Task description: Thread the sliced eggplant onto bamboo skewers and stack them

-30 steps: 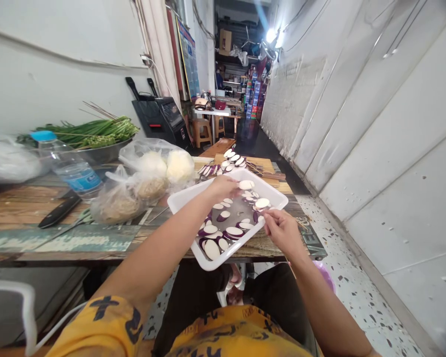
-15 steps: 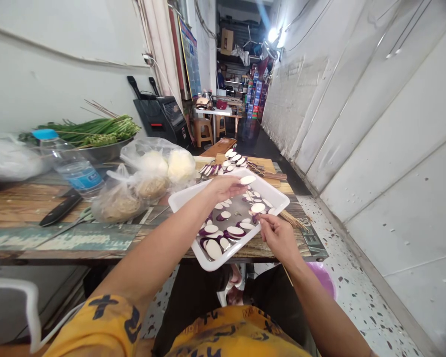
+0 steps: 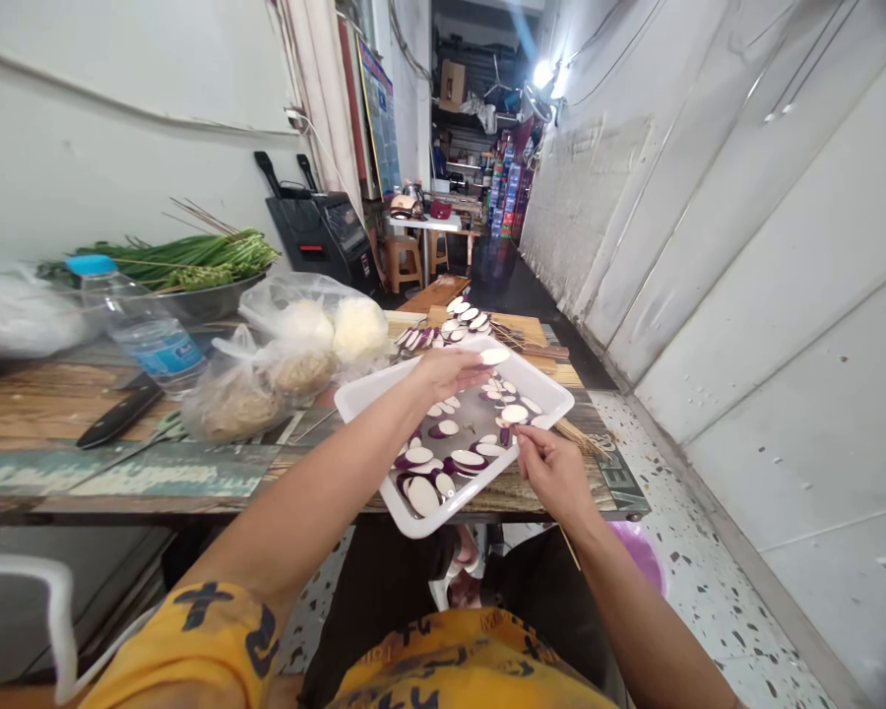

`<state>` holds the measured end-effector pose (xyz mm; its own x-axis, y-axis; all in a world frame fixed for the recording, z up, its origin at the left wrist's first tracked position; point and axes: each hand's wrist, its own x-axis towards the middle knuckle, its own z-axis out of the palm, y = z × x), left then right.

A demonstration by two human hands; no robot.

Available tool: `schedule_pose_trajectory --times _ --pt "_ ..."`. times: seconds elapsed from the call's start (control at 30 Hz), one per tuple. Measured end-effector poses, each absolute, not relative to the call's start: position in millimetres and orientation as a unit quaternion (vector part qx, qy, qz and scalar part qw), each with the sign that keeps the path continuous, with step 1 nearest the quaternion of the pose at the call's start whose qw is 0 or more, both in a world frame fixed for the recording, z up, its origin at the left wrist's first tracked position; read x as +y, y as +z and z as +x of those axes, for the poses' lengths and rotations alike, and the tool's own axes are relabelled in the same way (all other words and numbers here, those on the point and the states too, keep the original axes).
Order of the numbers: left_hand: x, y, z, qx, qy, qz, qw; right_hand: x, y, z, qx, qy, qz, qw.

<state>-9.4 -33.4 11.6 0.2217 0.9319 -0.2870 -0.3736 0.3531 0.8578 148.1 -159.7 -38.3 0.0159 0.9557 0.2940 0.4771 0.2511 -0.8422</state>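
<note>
Slightly leftward over the shallow white plastic tray [image 3: 361, 392], the bare right hand [image 3: 555, 473] has been moved since a second ago, and the white oval eggplant slice [image 3: 515, 415] by its fingertips has been carried along. A thin straw-coloured bamboo skewer [image 3: 570, 549] is pinched in that hand, its rear end seen below the wrist; whether the slice is pierced cannot be told. Above the tray's far side, a second pale oval eggplant slice [image 3: 495, 356] is held at the fingertips of the bare left hand [image 3: 449, 372]. Loose purple-skinned eggplant slices [image 3: 422, 495] are spread in the tray. For clean piercing, the left slice is probably best steadied by its edges, fingertips kept clear of the skewer's point.
</note>
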Motion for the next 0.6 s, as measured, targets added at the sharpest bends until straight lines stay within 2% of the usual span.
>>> schedule_pose_trajectory --times 0.6 --pt "-38.5 12.1 -5.4 0.442 0.442 0.345 0.701 -157.3 -36.5 150.9 -0.676 0.193 -0.558 0.441"
